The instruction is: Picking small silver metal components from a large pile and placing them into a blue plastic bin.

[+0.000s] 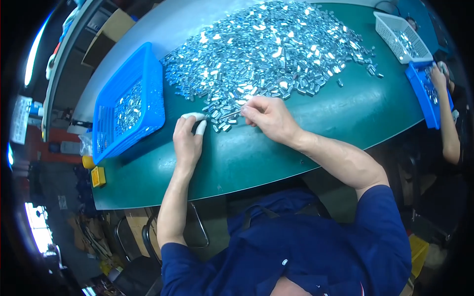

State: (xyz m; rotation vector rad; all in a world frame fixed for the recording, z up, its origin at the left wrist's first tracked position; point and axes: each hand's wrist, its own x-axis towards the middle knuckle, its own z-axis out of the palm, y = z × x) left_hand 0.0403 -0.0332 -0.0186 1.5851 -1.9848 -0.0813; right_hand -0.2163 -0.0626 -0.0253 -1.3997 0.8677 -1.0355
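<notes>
A large heap of small shiny metal pieces (261, 54) covers the far middle of the green table (237, 158). My left hand (187, 140) rests at the near edge of the heap, white covers on its thumb and forefinger. Those two tips come together beside a few loose pieces (222, 126); whatever is between them is too small to make out. To its right, my right hand (272, 119) pinches a thin metal rod (231, 115), which points left toward the left fingertips. The rod's other end is hidden in the right fingers.
A blue basket (154, 106) holding metal pieces stands left of the heap. At the far right are a white basket (391, 39) and a blue tray (425, 111), where another person's hand (438, 79) works. A small yellow box (98, 176) sits at the left edge.
</notes>
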